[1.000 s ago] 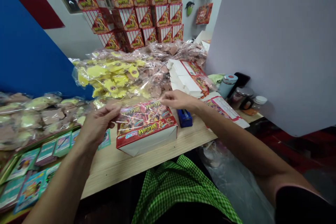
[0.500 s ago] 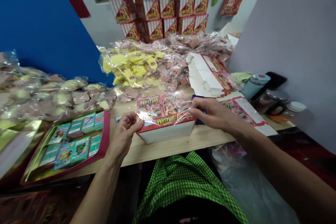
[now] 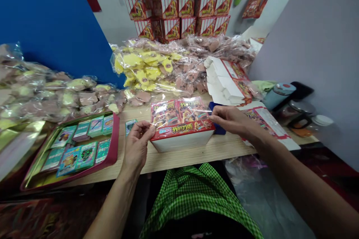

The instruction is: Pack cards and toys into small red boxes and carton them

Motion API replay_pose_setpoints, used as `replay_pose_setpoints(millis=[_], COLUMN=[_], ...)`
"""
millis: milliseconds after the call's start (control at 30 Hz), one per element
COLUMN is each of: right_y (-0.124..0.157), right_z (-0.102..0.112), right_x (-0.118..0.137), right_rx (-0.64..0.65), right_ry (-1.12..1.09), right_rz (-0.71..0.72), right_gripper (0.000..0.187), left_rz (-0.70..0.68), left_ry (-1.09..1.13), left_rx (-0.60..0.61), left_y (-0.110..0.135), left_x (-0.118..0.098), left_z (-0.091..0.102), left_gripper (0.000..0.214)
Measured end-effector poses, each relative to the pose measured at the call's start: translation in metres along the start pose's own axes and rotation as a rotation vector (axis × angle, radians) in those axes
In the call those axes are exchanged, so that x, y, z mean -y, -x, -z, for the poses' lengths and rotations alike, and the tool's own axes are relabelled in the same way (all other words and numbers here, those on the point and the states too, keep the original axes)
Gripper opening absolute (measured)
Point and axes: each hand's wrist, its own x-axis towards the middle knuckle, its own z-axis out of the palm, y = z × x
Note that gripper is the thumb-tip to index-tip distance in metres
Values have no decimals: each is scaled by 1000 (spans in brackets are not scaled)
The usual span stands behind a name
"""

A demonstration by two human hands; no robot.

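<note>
A red printed display box (image 3: 183, 134) with a white side sits on the wooden table in front of me. Two rows of colourful packs (image 3: 179, 112) show in its top. Over it lies a sheet of clear plastic film (image 3: 168, 121), hard to trace except by its glints. My left hand (image 3: 137, 140) pinches the film between thumb and fingers at the box's left corner. At the right corner, my right hand (image 3: 228, 117) has thumb and forefinger closed on the film's other side. Behind my right hand is a dark blue object (image 3: 217, 129), partly hidden.
A pink-rimmed tin tray (image 3: 113, 149) of card stacks stands at the left, with a single card (image 3: 130, 125) beside it. Bagged yellow and pinkish pieces (image 3: 146, 67) heap along the back. Flattened cartons (image 3: 221, 82) and a blue bottle (image 3: 280, 95) are at the right. Red boxes (image 3: 168, 7) are stacked behind.
The view has shifted slightly, so the scene sits further right. Both hands keep their pinch at the box's corners. The bright glare on the film near my left hand has faded.
</note>
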Motion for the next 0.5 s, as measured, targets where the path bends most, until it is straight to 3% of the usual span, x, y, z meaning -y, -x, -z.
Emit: replay_pose_setpoints(millis=[100,500], right_y=[0,1], right_z=[-1,-4], right_x=[0,3], right_rx=[11,56], right_ry=[23,80], right_rz=[-54,-50], right_gripper=[33,35], left_rz=[13,58], left_ry=[-9,13], left_rx=[-8,-41], left_y=[-1,-3], left_x=[0,0], left_z=[0,0], left_gripper=[42,43])
